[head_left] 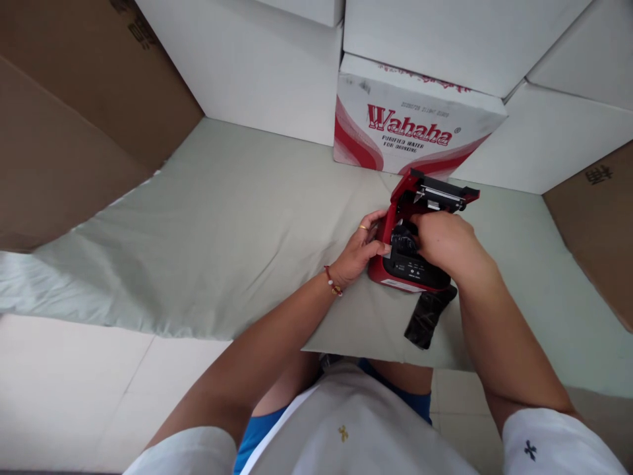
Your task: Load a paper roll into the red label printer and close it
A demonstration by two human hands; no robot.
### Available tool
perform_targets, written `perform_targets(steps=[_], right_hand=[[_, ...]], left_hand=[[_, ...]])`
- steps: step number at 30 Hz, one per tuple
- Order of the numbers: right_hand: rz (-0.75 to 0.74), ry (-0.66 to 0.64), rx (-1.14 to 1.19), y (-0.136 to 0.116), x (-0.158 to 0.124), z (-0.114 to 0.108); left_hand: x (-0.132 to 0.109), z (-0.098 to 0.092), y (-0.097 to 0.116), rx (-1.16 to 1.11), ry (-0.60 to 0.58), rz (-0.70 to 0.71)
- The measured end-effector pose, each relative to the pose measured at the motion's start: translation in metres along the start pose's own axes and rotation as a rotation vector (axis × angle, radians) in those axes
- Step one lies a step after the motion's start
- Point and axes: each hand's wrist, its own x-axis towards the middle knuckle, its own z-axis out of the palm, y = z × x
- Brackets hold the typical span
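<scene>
A small red and black printer stands on the cloth-covered surface with its lid raised. My left hand grips its left side, thumb on the front edge and fingers behind. My right hand reaches into the open compartment with curled fingers; the fingertips are mostly hidden. Beside those fingers, inside the printer, is a crumpled shiny black thing. Another dark, wrinkled, plastic-looking piece lies on the cloth in front of the printer's right corner.
Directly behind the printer is a white and red Wahaha water carton. White boxes line the back. Brown cardboard boxes stand at left and right. Pale green cloth covers the surface, whose front edge is close to my body.
</scene>
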Motion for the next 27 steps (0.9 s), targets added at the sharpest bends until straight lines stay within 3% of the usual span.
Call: perform_targets(steps=[5, 8, 13, 15, 18, 21, 24, 27], right_hand=[[-0.006, 0.015, 0.019, -0.004, 0.007, 0.003], [-0.045, 0.06, 0.087, 0.007, 0.005, 0.008], [-0.382, 0.361, 0.645, 0.038, -0.024, 0.028], [-0.542, 0.45, 0.731, 0.045, -0.044, 0.039], [-0.621, 0.556, 0.705, 0.044, -0.07, 0.062], [-0.587, 0.648, 0.648, 0.037, -0.085, 0.089], [-0.571, 0.691, 0.606, 0.034, -0.09, 0.107], [-0.593, 0.677, 0.651, 0.039, -0.092, 0.11]], left_hand=[[0.0, 0.0, -0.001, 0.007, -0.002, 0.007], [0.0, 0.0, -0.002, -0.01, -0.001, 0.012], [-0.001, -0.001, -0.002, 0.022, -0.029, 0.018], [-0.005, 0.0, -0.001, 0.116, -0.005, 0.06], [-0.018, 0.005, 0.007, 0.444, 0.131, 0.273], [-0.036, 0.014, 0.019, 0.855, 0.241, 0.643], [-0.049, 0.026, 0.027, 1.091, 0.167, 0.944], [-0.053, 0.037, 0.027, 1.19, 0.078, 1.067]])
